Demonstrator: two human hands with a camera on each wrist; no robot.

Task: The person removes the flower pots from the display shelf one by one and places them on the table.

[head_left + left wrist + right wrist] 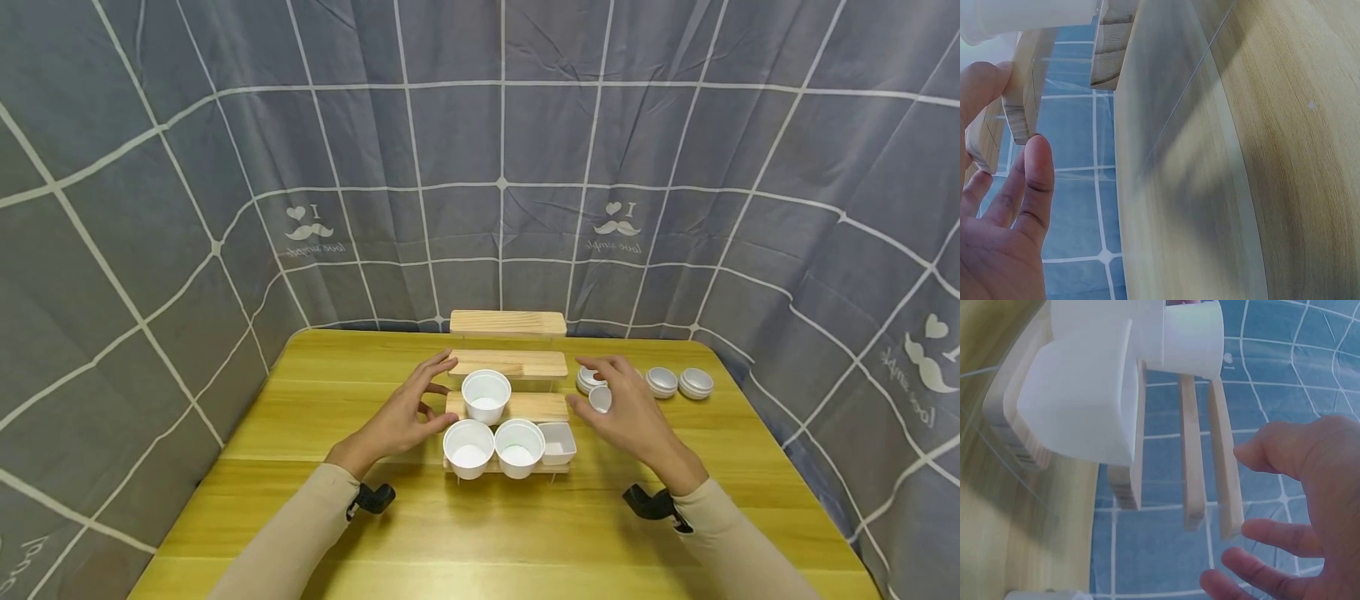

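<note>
A stepped wooden rack [540, 407] with several tiers stands on the table. Its lowest tier bears two round white cups, the left cup [468, 457] and the right cup [520, 454], beside a squarish white dish [557, 443]. Another white cup [486, 390] sits one tier up. My left hand [401, 417] is at the rack's left end; in the left wrist view its thumb and fingertips lie right at the end of a board [1019, 119]. On the other side, my right hand [633, 412] has its fingers spread, apart from the board ends, and holds nothing.
Stacked small white bowls stand at the table's back right: one stack [662, 382], another [696, 383] at its right, and more bowls [589, 379] partly hidden behind my right hand. A grey checked curtain [450, 225] hangs behind the wooden table [480, 542].
</note>
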